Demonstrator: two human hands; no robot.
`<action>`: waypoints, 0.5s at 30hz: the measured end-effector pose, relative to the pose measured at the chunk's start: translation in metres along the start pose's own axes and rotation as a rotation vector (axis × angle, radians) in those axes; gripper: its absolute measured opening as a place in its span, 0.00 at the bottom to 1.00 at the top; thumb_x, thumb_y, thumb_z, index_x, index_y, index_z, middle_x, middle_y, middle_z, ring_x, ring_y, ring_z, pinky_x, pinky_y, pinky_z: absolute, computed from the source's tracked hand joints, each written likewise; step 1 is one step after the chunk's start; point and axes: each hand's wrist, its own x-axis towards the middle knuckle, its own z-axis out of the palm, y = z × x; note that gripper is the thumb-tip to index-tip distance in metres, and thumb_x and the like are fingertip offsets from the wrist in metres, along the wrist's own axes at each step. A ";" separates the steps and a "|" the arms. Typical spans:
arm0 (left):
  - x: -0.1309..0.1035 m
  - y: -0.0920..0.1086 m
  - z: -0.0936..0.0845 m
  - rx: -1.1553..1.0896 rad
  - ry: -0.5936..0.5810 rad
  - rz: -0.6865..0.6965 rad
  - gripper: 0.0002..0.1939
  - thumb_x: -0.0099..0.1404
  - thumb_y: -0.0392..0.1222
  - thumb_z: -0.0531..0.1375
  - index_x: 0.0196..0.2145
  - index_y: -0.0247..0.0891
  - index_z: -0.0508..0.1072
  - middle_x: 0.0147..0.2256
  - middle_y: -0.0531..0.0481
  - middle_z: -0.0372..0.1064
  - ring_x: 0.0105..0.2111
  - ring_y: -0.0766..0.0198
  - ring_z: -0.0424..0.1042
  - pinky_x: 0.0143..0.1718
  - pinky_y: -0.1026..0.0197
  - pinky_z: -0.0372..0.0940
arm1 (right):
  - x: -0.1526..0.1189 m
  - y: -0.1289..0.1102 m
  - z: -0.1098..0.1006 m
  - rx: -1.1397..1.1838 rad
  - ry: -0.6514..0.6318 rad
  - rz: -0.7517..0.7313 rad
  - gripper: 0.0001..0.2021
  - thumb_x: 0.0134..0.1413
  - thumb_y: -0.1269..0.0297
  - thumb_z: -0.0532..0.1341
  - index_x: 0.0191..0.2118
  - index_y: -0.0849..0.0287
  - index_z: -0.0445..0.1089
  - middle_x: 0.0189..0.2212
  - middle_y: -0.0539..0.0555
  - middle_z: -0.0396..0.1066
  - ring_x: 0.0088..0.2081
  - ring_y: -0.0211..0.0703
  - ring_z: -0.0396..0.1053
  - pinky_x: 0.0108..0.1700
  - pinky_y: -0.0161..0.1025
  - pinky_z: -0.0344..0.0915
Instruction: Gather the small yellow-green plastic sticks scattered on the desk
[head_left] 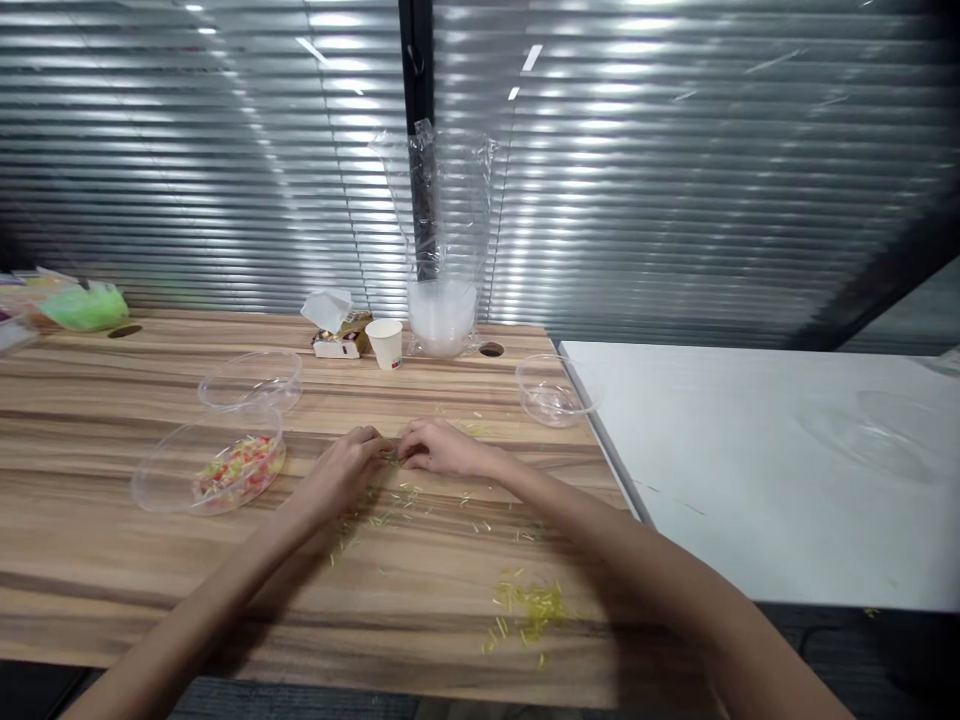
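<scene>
Head view: left hand [346,468] and right hand [439,448] meet fingertip to fingertip on the counter [112,560], both grips pinched on tiny sticks [391,458]. These look light, stiff, slippery; pinch mid-length. Bowl [225,470] sits left.

Small yellow-green sticks [397,493], thin, short, lying flat, scattered loosely on wooden desk, a few pinched between fingertips at centre

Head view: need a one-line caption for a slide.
Left hand and right hand meet over small green sticks scattered on a wooden table, beside a clear bowl of mixed coloured pieces.
</scene>
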 end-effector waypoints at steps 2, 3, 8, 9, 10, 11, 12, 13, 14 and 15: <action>0.003 -0.005 0.000 -0.007 -0.036 -0.007 0.10 0.62 0.32 0.54 0.36 0.35 0.75 0.34 0.45 0.70 0.36 0.57 0.70 0.37 0.59 0.63 | 0.002 0.000 0.000 0.007 -0.010 0.020 0.07 0.53 0.79 0.61 0.35 0.64 0.75 0.35 0.54 0.73 0.38 0.40 0.68 0.44 0.35 0.63; 0.004 -0.007 0.000 -0.009 -0.045 -0.007 0.10 0.62 0.32 0.54 0.35 0.36 0.75 0.34 0.45 0.70 0.36 0.57 0.70 0.37 0.60 0.62 | 0.003 0.000 0.000 0.010 -0.011 0.030 0.07 0.53 0.80 0.61 0.34 0.64 0.75 0.34 0.54 0.73 0.38 0.40 0.68 0.44 0.35 0.63; 0.008 -0.015 0.004 -0.045 -0.046 -0.004 0.09 0.60 0.31 0.55 0.33 0.36 0.75 0.33 0.47 0.70 0.35 0.58 0.69 0.36 0.61 0.61 | 0.006 0.001 -0.001 -0.026 -0.021 0.048 0.07 0.53 0.81 0.59 0.32 0.64 0.73 0.32 0.53 0.72 0.35 0.38 0.67 0.41 0.34 0.61; 0.009 -0.016 0.005 -0.057 -0.049 -0.008 0.09 0.60 0.31 0.55 0.32 0.36 0.75 0.32 0.47 0.70 0.35 0.58 0.69 0.36 0.61 0.61 | 0.006 0.001 -0.002 -0.051 -0.026 0.043 0.07 0.53 0.81 0.59 0.32 0.64 0.73 0.32 0.54 0.71 0.35 0.38 0.66 0.41 0.34 0.61; 0.009 -0.017 0.006 -0.068 -0.053 -0.013 0.09 0.60 0.31 0.55 0.32 0.36 0.75 0.32 0.47 0.70 0.34 0.59 0.69 0.36 0.61 0.61 | 0.005 0.001 -0.002 -0.078 -0.029 0.035 0.07 0.54 0.81 0.59 0.32 0.64 0.72 0.32 0.54 0.71 0.35 0.39 0.65 0.40 0.34 0.61; 0.010 -0.017 0.006 -0.077 -0.059 -0.017 0.08 0.60 0.31 0.55 0.31 0.36 0.75 0.32 0.47 0.70 0.34 0.59 0.69 0.36 0.61 0.61 | 0.005 0.002 -0.002 -0.106 -0.028 0.028 0.07 0.54 0.80 0.59 0.31 0.64 0.72 0.32 0.54 0.70 0.36 0.39 0.65 0.40 0.34 0.60; 0.011 -0.017 0.006 -0.083 -0.065 -0.022 0.08 0.60 0.31 0.55 0.31 0.37 0.74 0.32 0.47 0.70 0.33 0.59 0.69 0.35 0.61 0.61 | 0.004 0.002 -0.001 -0.131 -0.023 0.023 0.07 0.54 0.80 0.59 0.31 0.64 0.71 0.32 0.54 0.70 0.36 0.39 0.65 0.40 0.35 0.60; 0.012 -0.017 0.006 -0.084 -0.068 -0.025 0.08 0.60 0.31 0.55 0.31 0.37 0.74 0.32 0.47 0.70 0.33 0.59 0.69 0.35 0.61 0.61 | 0.003 0.002 0.000 -0.149 -0.017 0.021 0.07 0.55 0.80 0.58 0.31 0.64 0.71 0.33 0.54 0.70 0.36 0.40 0.64 0.40 0.35 0.60; 0.013 -0.016 0.006 -0.079 -0.068 -0.027 0.08 0.60 0.31 0.55 0.31 0.36 0.74 0.32 0.47 0.70 0.34 0.59 0.69 0.35 0.61 0.61 | 0.002 0.003 0.000 -0.160 -0.009 0.021 0.07 0.55 0.80 0.58 0.31 0.64 0.70 0.33 0.54 0.69 0.36 0.40 0.64 0.40 0.35 0.60; 0.013 -0.015 0.006 -0.071 -0.065 -0.025 0.09 0.60 0.30 0.55 0.31 0.36 0.74 0.31 0.47 0.70 0.34 0.59 0.69 0.35 0.61 0.61 | 0.001 0.003 0.001 -0.166 0.000 0.022 0.07 0.55 0.80 0.58 0.32 0.64 0.70 0.33 0.55 0.69 0.36 0.40 0.64 0.41 0.35 0.60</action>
